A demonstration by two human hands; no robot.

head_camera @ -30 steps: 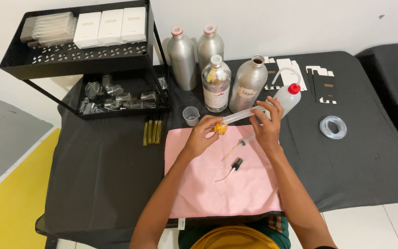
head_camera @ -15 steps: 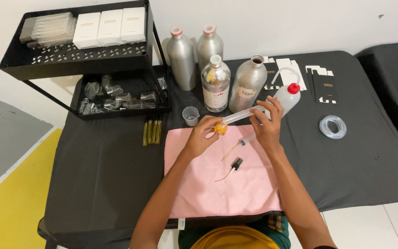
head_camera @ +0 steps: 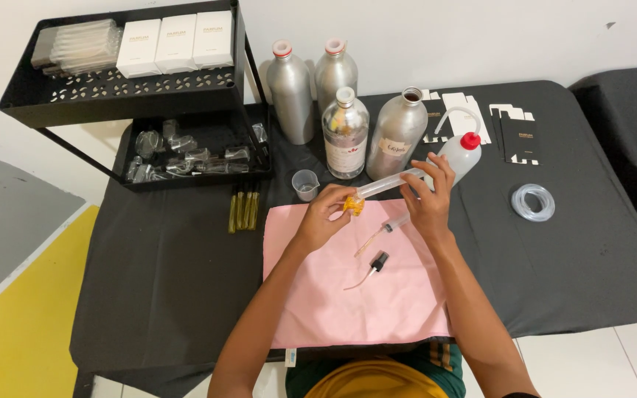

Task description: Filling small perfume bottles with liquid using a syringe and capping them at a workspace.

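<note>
Above the pink cloth (head_camera: 348, 295) on the bench, our left hand (head_camera: 327, 217) fingers pinch the small amber vial (head_camera: 354, 205) while our right hand (head_camera: 427, 199) grips the clear syringe (head_camera: 386, 182), which we should keep level and press slowly.

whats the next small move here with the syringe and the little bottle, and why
Probably press the plunger gently. The right hand holds the big clear syringe nearly level, its tip meeting the small amber bottle pinched in the left hand above the pink cloth. The black spray pump lies on the cloth, so the bottle looks uncapped.
</note>
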